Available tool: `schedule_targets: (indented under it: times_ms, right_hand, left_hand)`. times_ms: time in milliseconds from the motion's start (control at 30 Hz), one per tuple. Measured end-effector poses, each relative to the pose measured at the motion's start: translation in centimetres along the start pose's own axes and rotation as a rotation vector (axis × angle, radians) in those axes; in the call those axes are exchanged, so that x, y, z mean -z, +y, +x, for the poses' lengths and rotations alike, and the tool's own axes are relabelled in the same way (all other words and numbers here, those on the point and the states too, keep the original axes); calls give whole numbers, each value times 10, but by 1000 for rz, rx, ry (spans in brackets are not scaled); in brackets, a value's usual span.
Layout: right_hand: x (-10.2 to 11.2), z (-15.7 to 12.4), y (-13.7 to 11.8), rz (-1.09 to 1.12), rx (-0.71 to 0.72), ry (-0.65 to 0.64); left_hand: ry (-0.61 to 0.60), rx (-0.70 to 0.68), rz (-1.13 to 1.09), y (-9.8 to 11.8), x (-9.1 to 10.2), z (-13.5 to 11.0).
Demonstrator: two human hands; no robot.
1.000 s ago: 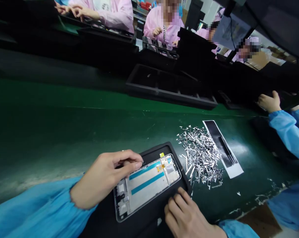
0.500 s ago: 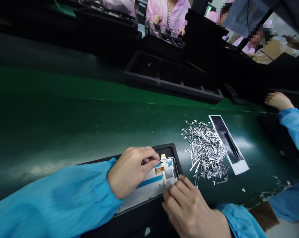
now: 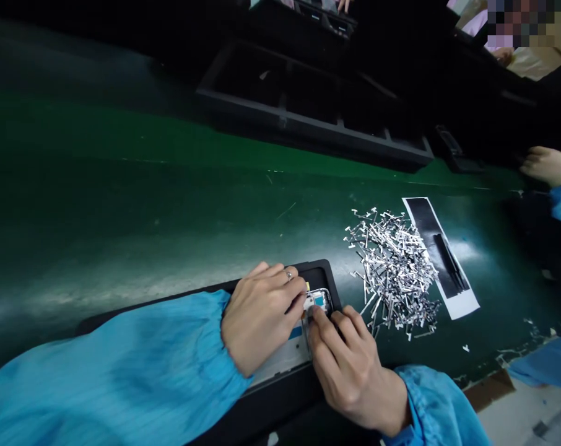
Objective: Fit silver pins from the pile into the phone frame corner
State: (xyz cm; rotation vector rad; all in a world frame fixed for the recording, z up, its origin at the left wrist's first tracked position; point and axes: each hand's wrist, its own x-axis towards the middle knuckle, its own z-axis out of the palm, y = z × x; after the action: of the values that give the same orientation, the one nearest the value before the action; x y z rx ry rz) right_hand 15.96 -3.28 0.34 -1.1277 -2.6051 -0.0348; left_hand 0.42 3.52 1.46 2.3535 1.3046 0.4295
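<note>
A thin silver device panel (image 3: pixel 287 356), like the inner side of a phone or tablet, lies in a shallow black tray (image 3: pixel 326 272). Blue film and a small yellow tab show on it. My left hand (image 3: pixel 264 313), with a ring on one finger, bends over the panel's upper part, fingers curled and closed. From the lower right my right hand (image 3: pixel 348 368) meets it, thumb and fingers pinched close over the panel near its right end. Whatever sits between the fingertips of either hand is too small or hidden to make out.
Right of the tray lies a loose heap of small black-and-white strips (image 3: pixel 396 272). Beside it is a white sheet with a black panel (image 3: pixel 441 257). A divided black tray (image 3: pixel 308 118) stands farther back. At far right another person's hand (image 3: pixel 547 166) reaches in.
The view has tilted down a little. My right hand has moved up onto the panel, its fingertips now close to my left hand's. My left hand stays over the panel, covering more of it.
</note>
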Motion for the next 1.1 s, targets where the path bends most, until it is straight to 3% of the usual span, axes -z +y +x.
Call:
schedule_targets:
  times_ms: [400, 933, 1100]
  right_hand:
    - [1, 0, -1, -40, -3, -27]
    - [4, 4, -1, -45, 5, -116]
    - [4, 4, -1, -5, -16, -94]
  left_hand:
    - [101, -117, 41, 0, 0, -3]
    - [9, -205, 63, -3, 7, -5]
    - [66, -194, 70, -5, 7, -8]
